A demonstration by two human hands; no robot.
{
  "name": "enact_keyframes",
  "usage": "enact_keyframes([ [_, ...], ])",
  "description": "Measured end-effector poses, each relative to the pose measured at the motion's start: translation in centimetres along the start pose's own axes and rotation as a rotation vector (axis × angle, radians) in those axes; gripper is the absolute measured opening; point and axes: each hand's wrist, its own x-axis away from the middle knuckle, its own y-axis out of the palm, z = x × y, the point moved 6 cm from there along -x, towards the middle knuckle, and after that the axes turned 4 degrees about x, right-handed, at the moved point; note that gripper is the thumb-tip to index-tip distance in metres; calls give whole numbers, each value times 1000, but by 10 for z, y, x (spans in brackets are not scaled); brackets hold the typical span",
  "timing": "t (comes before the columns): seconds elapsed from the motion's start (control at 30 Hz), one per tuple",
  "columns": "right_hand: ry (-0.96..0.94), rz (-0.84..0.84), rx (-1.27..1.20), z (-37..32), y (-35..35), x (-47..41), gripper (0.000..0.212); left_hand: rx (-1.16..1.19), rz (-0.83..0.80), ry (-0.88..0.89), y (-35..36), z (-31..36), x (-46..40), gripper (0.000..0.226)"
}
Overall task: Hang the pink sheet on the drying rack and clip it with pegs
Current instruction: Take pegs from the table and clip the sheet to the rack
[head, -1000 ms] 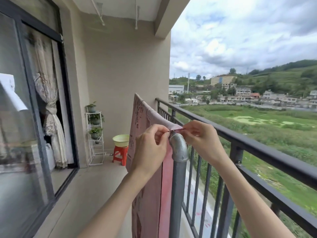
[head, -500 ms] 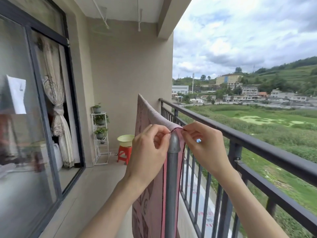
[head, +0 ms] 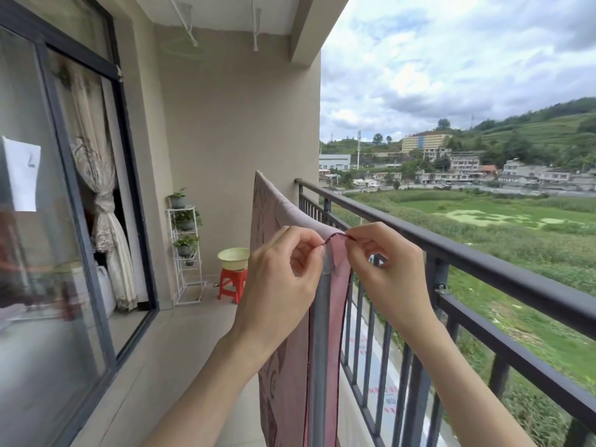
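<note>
- The left hand [head: 283,279] and right hand [head: 387,269] have drawn slightly apart along the dark hemmed edge of the pink sheet [head: 283,366], which each pinches at the top of the drying rack [head: 321,350].
- A second ago the grey elbow of the rack's corner was bare between the hands; sheet fabric now lies over it, with a strip hanging down the right side of the post.
- The hem, earlier stretched nearly straight between the fingertips, now arches up over the corner.

Head-worn view, forward-down, close
</note>
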Motion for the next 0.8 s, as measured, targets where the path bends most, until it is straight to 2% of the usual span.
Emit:
enact_keyframes([
  [0.13,27,-96,6,5,11,13,7,64,-66,-36,11,-8,12,14],
  [0.27,48,-97,-18,11,12,25,11,112,-31,-60,12,-20,25,11],
  [0.43,140,-188,-3,23,20,47,25,66,-108,-163,22,-41,45,29],
  [0.6,188,-113,21,28,8,57,11,12,-55,-92,21,-44,62,26],
  [0.7,172,-94,36,26,-1,55,10,54,-33,-40,22,-36,58,25],
  [0.8,252,-151,-22,29,0,60,16,140,-81,-67,29,-39,64,32],
])
